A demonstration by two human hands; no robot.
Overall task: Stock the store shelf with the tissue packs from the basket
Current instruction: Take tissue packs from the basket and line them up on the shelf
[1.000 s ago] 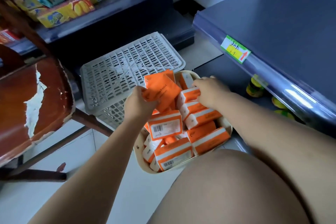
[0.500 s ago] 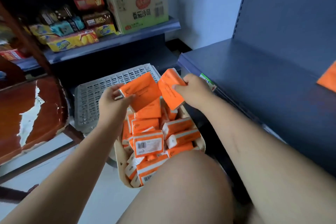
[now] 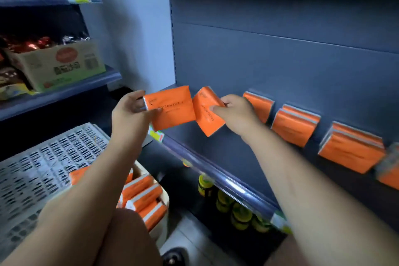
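1. Tissue packs: two orange ones are in the air in the head view, one per hand, side by side and nearly touching above the front left end of the dark blue shelf (image 3: 237, 147).
2. The left hand (image 3: 129, 112) pinches the left-hand pack (image 3: 172, 108) by its left edge, thumb on the printed face and fingers (image 3: 133, 96) curled behind it. The pack is held flat-on to the camera.
3. The right hand (image 3: 235, 112) pinches the right-hand pack (image 3: 207, 112) by its right side, thumb on the front. This pack is tilted, with its lower corner pointing down towards the shelf.
4. Four groups of packs stand on the shelf, leaning against the back panel.
   - The first stack (image 3: 262, 106) is partly hidden behind the right hand.
   - The second stack (image 3: 294, 125) looks two packs deep.
   - The third stack (image 3: 350, 150) holds two or more.
   - The fourth stack (image 3: 388, 170) is blurred at the frame edge and cannot be counted.
5. The cream basket (image 3: 165, 197) sits low beside the person's knee (image 3: 129, 237). At least five packs show in it, and the left forearm covers the rest.
6. One grey slotted crate (image 3: 43, 168) lies to the left of the basket.
7. One cardboard box (image 3: 60, 65) of wrapped goods stands on the neighbouring shelving at left.
8. Several yellow-lidded jars (image 3: 239, 216) stand under the shelf's front rail, which carries a price label (image 3: 157, 135) near its left end.
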